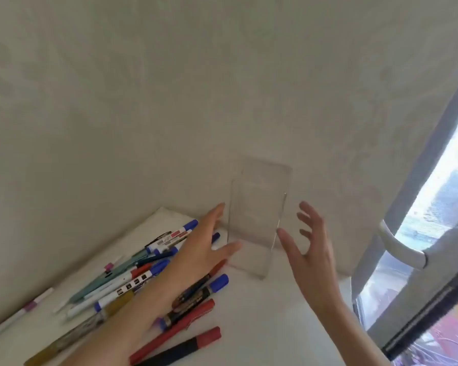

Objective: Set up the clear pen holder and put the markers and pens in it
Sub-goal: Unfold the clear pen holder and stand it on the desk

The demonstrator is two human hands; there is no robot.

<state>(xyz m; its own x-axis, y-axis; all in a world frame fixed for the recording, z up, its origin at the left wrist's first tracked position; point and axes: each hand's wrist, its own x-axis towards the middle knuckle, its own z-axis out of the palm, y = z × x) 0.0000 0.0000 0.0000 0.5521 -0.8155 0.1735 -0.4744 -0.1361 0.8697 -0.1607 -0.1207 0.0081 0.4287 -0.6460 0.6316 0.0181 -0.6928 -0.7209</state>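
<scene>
The clear pen holder (257,217) stands upright on the white table (275,326), close to the wall in the corner. My left hand (204,247) is open just left of it, thumb near its lower left edge. My right hand (310,247) is open just right of it, fingers spread; whether either hand touches it I cannot tell. A pile of markers and pens (132,281) lies on the table under my left forearm. A red and black marker (180,348) lies nearest to me.
A beige wall (169,101) rises right behind the table. On the right is a window frame (381,260) with a white handle (399,244). A thin white pen with a purple band (24,311) lies apart at the far left.
</scene>
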